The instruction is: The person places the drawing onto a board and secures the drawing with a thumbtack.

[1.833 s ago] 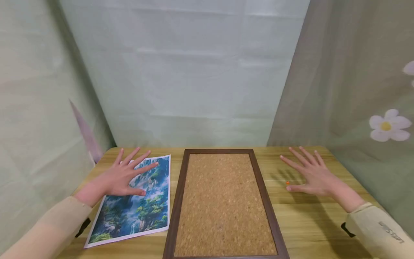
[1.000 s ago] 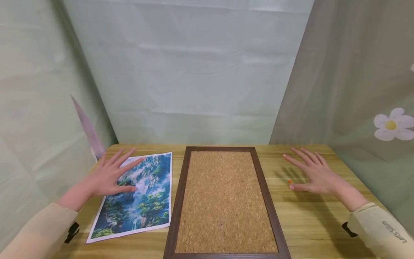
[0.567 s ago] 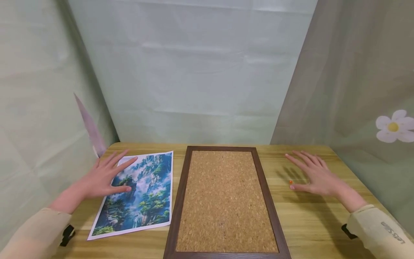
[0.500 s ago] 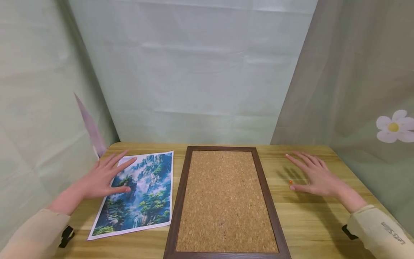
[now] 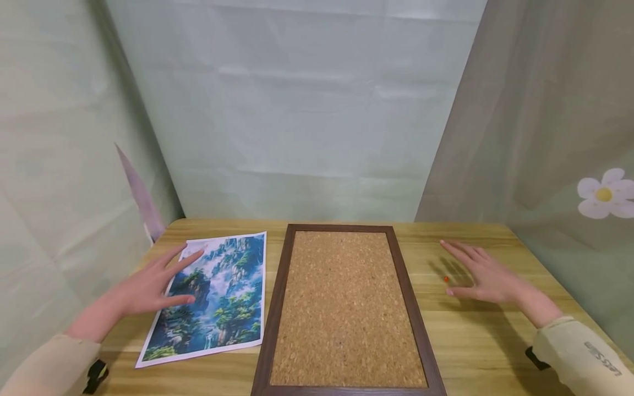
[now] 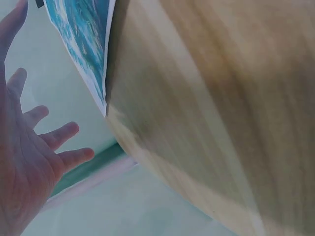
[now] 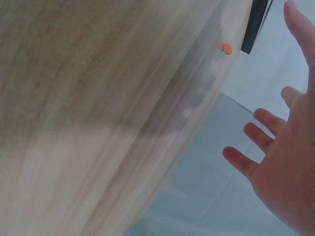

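My left hand (image 5: 148, 283) hovers over the left part of a landscape print (image 5: 223, 300), fingers spread and holding nothing. The print shows misty cliffs and trees inside a white border. To its right lies a cork board (image 5: 346, 308) in a dark brown frame. Over the right side of the table my right hand (image 5: 487, 278) is raised with spread fingers, also holding nothing. Near its thumb, on the tabletop, is a small orange pushpin (image 5: 446, 279). In the right wrist view the pushpin (image 7: 226, 48) shows a round orange head and lies close to the board's dark frame.
A light wood table (image 5: 475, 341) carries everything. Pale green cloth (image 5: 297, 110) hangs behind it and along both sides, with a white flower printed on the right cloth (image 5: 525, 137). Black wrist straps show under both sleeves.
My left hand has drawn left and toward me, uncovering more of the print. The right hand has dipped slightly, its fingers closer together. The print, board and pushpin stay in place.
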Action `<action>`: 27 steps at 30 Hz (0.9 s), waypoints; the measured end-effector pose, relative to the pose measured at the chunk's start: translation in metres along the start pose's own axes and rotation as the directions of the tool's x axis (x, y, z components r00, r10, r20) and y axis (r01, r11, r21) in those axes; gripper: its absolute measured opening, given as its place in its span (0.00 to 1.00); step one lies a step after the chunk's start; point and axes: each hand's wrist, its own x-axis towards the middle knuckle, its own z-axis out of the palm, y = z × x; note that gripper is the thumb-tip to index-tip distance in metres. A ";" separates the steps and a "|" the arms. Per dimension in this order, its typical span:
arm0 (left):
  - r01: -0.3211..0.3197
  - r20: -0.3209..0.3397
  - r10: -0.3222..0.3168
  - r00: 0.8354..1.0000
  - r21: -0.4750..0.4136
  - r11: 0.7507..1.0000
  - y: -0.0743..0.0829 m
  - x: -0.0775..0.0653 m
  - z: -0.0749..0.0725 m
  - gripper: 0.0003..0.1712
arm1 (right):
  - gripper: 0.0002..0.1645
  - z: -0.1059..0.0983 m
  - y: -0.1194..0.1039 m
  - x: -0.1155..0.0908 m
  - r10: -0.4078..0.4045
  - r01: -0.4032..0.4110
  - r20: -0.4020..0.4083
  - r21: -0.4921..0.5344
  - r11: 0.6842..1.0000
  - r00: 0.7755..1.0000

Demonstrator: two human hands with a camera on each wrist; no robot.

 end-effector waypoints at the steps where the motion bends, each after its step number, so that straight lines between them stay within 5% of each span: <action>1: -0.002 -0.002 0.002 1.000 -0.004 1.000 -0.001 -0.001 0.001 0.57 | 0.62 0.001 0.000 -0.001 0.000 0.000 0.001 0.006 1.000 1.000; 12: 0.047 -0.005 -0.047 0.999 0.007 0.999 -0.004 -0.012 0.005 0.59 | 0.59 0.004 0.003 -0.001 -0.022 0.020 0.030 0.086 0.996 0.999; 27: 0.158 0.092 -0.155 0.984 -0.035 0.987 -0.005 -0.019 0.011 0.59 | 0.59 0.012 0.007 -0.004 -0.007 0.004 0.072 0.049 0.999 0.997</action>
